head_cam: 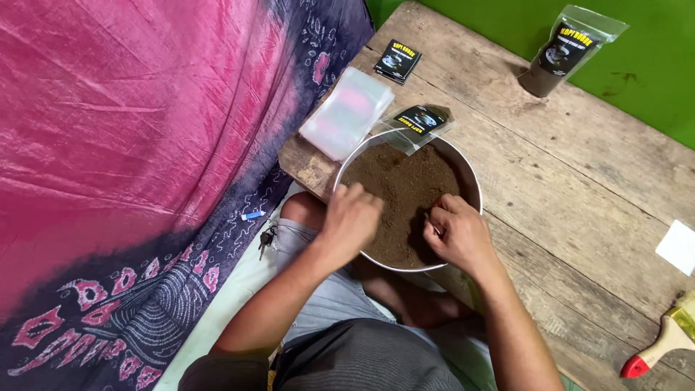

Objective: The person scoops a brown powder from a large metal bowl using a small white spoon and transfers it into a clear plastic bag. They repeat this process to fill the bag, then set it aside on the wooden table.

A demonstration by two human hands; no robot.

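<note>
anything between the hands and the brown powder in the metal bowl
Nothing visible does: the left hand and right hand are both inside the round metal bowl, right at the dark brown powder. The small clear packet lies on the far rim.

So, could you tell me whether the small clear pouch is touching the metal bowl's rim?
Touching: the head view shows the clear pouch lying across the far rim of the metal bowl, overlapping it.

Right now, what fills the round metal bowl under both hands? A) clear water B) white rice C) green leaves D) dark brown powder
D: the round metal bowl holds dark brown powder, with the left hand and right hand both in it.
</note>
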